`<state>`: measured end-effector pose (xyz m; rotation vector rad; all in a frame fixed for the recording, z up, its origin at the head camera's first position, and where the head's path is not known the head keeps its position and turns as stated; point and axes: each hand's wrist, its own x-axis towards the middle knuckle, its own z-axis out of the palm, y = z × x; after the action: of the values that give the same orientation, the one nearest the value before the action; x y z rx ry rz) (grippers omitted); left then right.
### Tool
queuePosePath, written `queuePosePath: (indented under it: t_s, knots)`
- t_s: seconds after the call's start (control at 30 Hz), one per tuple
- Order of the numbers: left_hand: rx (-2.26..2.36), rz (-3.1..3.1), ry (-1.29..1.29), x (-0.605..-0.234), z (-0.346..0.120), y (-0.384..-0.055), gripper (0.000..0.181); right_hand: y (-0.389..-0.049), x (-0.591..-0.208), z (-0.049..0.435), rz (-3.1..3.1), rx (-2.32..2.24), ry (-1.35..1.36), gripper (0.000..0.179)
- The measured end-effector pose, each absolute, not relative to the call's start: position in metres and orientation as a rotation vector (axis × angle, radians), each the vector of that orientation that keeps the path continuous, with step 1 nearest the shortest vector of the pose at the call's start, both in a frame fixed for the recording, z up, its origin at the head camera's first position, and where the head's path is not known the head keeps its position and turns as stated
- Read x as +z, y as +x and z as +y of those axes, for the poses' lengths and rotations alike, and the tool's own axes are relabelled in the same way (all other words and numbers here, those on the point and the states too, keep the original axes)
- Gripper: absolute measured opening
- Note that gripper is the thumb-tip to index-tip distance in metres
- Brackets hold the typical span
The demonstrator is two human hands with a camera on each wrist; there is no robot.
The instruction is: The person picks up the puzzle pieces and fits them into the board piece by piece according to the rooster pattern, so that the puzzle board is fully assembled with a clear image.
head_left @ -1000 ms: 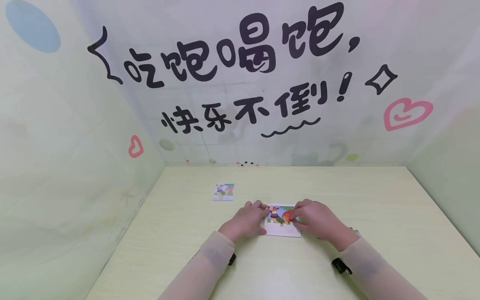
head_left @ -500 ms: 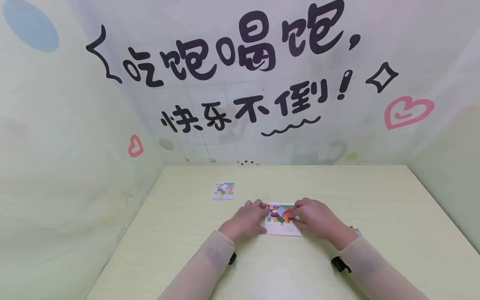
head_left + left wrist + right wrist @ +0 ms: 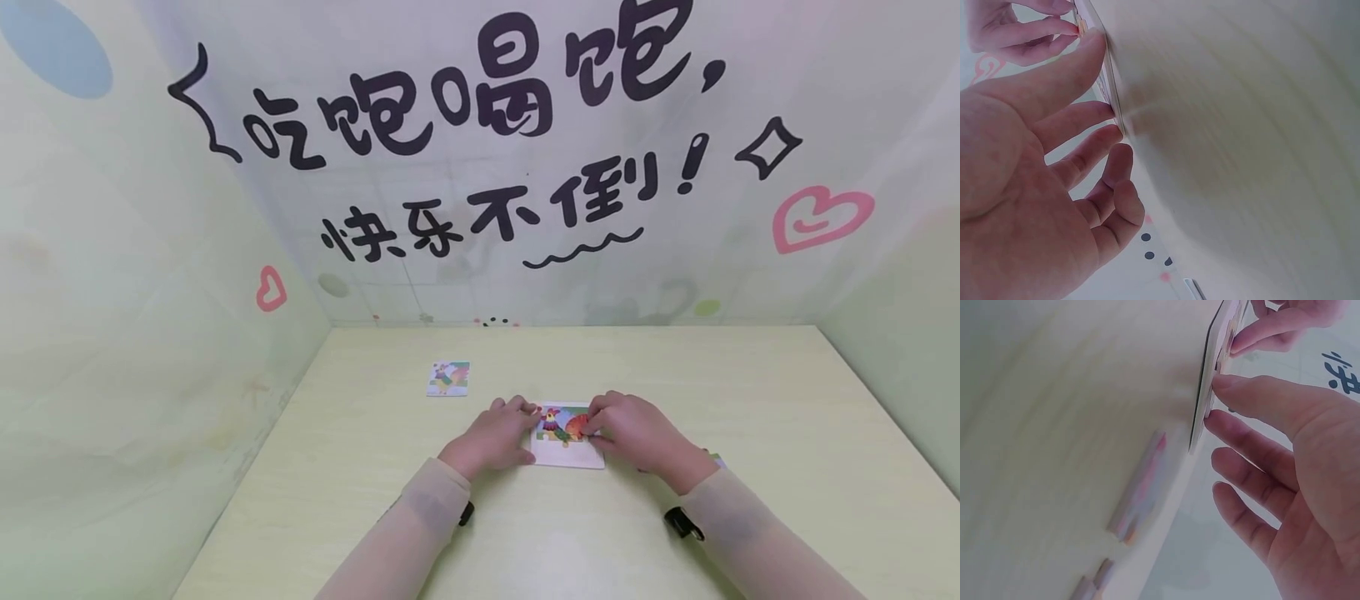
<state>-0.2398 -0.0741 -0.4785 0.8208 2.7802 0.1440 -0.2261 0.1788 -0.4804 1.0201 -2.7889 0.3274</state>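
In the head view a white puzzle board lies flat on the table. Joined pieces of a rooster puzzle cover its upper part, while the lower strip is bare white. My left hand holds the board by its left side, thumb towards the near corner and fingers towards the far one. At the picture's right side, my right hand pinches an orange-red puzzle piece against the board with thumb and index finger. The right fingers hide part of that piece. The right wrist view shows the board's edge side on.
A small rooster picture card lies at the back left of the table. Loose puzzle pieces lie right of the board, mostly hidden by the right forearm in the head view. Printed cloth walls stand behind and at both sides.
The head view has tilted down very slightly. Both hands stay at the board, and the pieces on it show no clear shift.
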Motion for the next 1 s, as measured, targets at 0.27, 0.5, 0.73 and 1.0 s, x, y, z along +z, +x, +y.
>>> queuePosePath:
  t_s: [0.27,0.5,0.73,1.0]
  knots:
    - [0.143,2.785,0.825,-0.4787,-0.0741,-0.2411,0.074,-0.2290,-0.4822,0.1797,-2.787,0.348,1.036,0.011]
    - [0.133,2.778,0.823,-0.4783,-0.0744,-0.2411,0.074,-0.2289,-0.4825,0.1795,-2.863,0.385,0.979,0.011]
    - [0.142,2.779,0.819,-0.4771,-0.0733,-0.2406,0.074,-0.2262,-0.4812,0.1782,-2.920,0.453,0.919,0.011]
    - [0.130,2.779,0.813,-0.4743,-0.0726,-0.2380,0.073,-0.2229,-0.4847,0.1818,-2.932,0.551,0.892,0.016]
